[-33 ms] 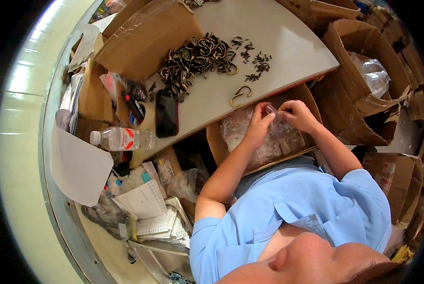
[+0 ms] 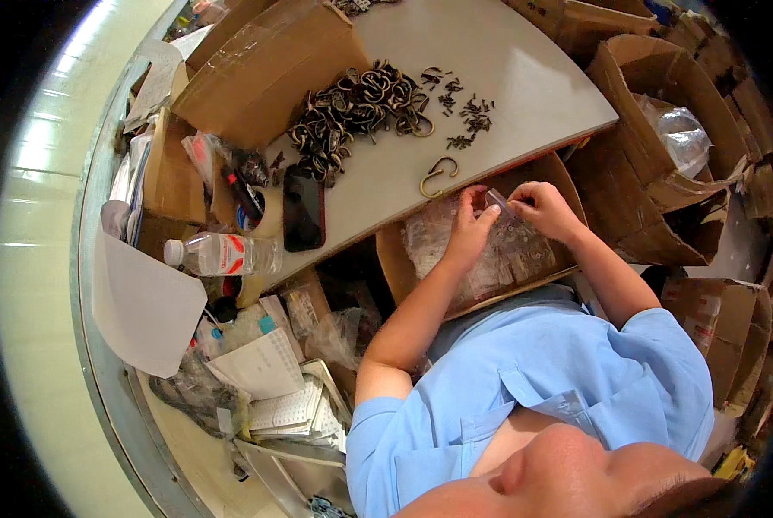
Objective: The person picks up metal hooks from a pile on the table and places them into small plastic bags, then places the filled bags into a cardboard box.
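A small, clear plastic bag [image 2: 498, 200] is held up, tilted and shiny. It is over the open carton [image 2: 390, 263], near the table's [image 2: 542, 91] near edge.

Small bag [image 2: 498, 202] I pinch: thin, clear, glossy plastic | bag heap [image 2: 430, 240] below: crinkled, shiny plastic | my box [image 2: 393, 268]: matt cardboard | hook pile [image 2: 330, 121]: smooth, brass-toned metal | tabletop [image 2: 533, 95]: smooth, faint sheen | phone [image 2: 304, 209]: glossy, dark face | bottle [image 2: 205, 254]: clear plastic | my shirt [image 2: 576, 363]: soft-looking matt cloth
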{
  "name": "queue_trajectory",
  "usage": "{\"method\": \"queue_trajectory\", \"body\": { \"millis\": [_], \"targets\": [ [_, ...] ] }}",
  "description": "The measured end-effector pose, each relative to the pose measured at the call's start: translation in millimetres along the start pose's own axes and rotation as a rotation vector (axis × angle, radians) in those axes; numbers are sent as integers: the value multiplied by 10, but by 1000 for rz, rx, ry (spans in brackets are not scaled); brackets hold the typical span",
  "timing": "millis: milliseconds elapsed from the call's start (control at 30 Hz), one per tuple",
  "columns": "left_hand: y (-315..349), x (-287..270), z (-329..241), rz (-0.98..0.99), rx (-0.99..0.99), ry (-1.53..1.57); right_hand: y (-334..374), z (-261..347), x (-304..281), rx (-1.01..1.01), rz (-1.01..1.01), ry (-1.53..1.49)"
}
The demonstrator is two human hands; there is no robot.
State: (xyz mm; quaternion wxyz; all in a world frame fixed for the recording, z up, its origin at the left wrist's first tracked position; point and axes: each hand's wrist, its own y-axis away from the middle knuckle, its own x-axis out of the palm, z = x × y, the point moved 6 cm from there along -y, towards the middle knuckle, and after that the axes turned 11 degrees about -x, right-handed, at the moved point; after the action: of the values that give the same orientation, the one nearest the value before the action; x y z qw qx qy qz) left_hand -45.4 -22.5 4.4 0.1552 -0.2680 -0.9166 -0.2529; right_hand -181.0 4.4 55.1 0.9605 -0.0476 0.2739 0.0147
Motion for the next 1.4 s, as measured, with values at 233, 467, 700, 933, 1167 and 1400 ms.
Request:
{"method": "queue_trajectory", "body": {
  "millis": [233,467,700,933,1167,1400],
  "targets": [
    [91,-5,-184,-225,193,-622,41,46,-49,-53,-88,143],
    [-49,3,112,82,41,-106,44,105,82,-191,3,283],
    [-22,-21,44,76,-47,34,35,118,45,-107,33,151],
    [-61,-99,101,69,-82,97,37,293,40,-362,-74,102],
    [-37,-37,111,85,-178,130,49,244,85,-384,-17,180],
    [-16,-57,-45,-90,96,-244,71,316,37,-295,-85,101]
  ]
}}
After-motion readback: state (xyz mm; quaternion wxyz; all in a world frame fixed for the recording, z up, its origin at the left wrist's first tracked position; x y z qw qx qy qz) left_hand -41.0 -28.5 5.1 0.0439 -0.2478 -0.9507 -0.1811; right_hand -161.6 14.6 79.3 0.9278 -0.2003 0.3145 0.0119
